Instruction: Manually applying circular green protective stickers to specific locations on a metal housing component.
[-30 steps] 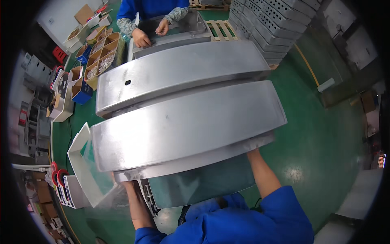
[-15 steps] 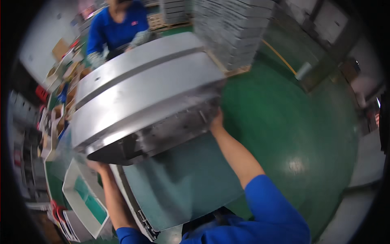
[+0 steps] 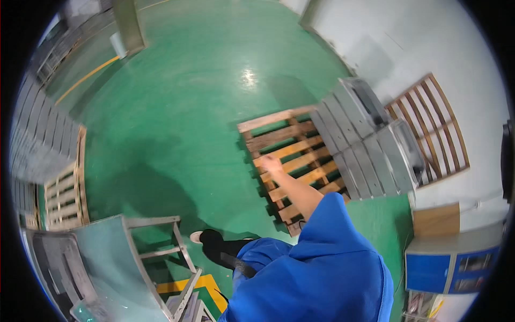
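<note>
My right hand (image 3: 272, 164) is stretched out in front of me, seen above a wooden pallet (image 3: 268, 140). Motion smears its fingers, and nothing large shows in it. My left hand is out of sight. Grey sheet-metal housings (image 3: 351, 155) are stacked on the far-right part of that pallet. At the lower left, a metal housing with a dark opening (image 3: 67, 268) lies on a table with a green top (image 3: 110, 257), apart from my visible hand.
Another stack of grey housings (image 3: 43, 129) stands by a pallet (image 3: 67, 190) at the left. A slatted wooden pallet (image 3: 434, 129) leans on the white wall. A blue-doored cabinet (image 3: 427, 272) is at the lower right. The table's metal frame (image 3: 177, 247) is beside my leg.
My view has swung right, from the table to the floor and pallet. Both hands were on the metal housing; the right is now away from it and the left has left view.
</note>
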### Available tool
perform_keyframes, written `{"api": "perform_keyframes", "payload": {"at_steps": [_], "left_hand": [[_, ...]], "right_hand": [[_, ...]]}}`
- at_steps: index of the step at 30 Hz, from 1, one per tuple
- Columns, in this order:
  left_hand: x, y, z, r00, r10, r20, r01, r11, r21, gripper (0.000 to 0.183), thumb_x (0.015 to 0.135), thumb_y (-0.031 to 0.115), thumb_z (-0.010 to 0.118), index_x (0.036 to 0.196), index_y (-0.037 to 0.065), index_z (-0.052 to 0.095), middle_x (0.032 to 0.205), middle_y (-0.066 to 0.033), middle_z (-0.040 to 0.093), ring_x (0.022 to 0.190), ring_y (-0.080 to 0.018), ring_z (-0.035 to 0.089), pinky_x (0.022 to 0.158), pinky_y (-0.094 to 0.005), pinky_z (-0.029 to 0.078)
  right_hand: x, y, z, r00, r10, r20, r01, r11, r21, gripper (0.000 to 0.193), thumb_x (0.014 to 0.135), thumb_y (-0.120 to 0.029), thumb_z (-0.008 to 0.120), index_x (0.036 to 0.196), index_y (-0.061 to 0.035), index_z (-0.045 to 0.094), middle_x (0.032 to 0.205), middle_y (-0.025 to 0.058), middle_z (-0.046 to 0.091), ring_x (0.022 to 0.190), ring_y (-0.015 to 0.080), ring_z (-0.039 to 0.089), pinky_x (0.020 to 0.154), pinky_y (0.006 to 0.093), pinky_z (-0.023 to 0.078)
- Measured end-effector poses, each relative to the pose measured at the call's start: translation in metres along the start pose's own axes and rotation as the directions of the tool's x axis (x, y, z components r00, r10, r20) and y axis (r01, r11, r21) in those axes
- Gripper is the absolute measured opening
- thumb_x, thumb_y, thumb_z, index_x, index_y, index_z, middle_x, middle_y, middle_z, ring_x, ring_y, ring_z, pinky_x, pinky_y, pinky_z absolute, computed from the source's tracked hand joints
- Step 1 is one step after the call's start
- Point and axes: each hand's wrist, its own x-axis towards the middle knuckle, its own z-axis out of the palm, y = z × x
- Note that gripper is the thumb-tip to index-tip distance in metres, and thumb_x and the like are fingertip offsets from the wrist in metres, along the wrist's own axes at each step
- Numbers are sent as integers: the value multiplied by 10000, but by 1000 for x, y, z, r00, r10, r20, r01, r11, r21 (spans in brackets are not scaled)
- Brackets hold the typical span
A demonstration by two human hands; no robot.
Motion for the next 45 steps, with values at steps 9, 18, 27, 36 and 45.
{"api": "perform_keyframes", "payload": {"at_steps": [9, 18, 27, 36, 45], "left_hand": [[-93, 124, 10, 564, 354, 746, -643, 755, 127, 304, 773, 272, 597, 904, -2, 603, 823, -149, 613, 705, -279, 573, 640, -362, 468], [-293, 222, -45, 432, -64, 899, -624, 698, 350, 381, 808, 334, 537, 1000, 6, 575, 947, -188, 588, 828, -295, 571, 714, -378, 451], [-410, 316, -51, 431, -162, 888, -469, 800, 374, 344, 788, 349, 525, 941, 52, 607, 828, -178, 610, 771, -319, 590, 695, -390, 445], [-397, 191, -164, 714, -149, 685, 169, 985, 39, 210, 730, 226, 649, 821, 44, 599, 651, -131, 571, 544, -225, 524, 540, -321, 424], [-317, 113, -421, 736, -675, 59, 677, 733, -62, 121, 827, 66, 542, 892, -26, 586, 781, -40, 602, 713, -74, 528, 666, -199, 422]], "right_hand": [[-86, 94, -516, 666, 177, -724, -554, 768, -321, 370, 669, -249, 524, 978, -51, 568, 992, 180, 575, 964, 304, 535, 827, 373, 421], [32, 106, -779, 689, -342, -638, -524, 373, -766, 790, 508, -355, 759, 1146, -28, 426, 1093, 173, 510, 1018, 312, 485, 847, 372, 401], [19, 8, -780, 967, -16, -254, -202, 556, -806, 680, 514, -365, 728, 1003, 53, 508, 879, 205, 592, 858, 330, 563, 726, 399, 428], [-164, -262, -490, 876, 39, 481, 404, 485, -776, 589, 734, -247, 639, 1198, 37, 415, 1092, 214, 529, 1012, 290, 491, 877, 343, 359], [-338, -314, -127, -75, -234, 969, 965, 228, 129, 644, 556, -392, 740, 991, 38, 537, 883, 181, 609, 826, 297, 590, 753, 365, 446]]}}
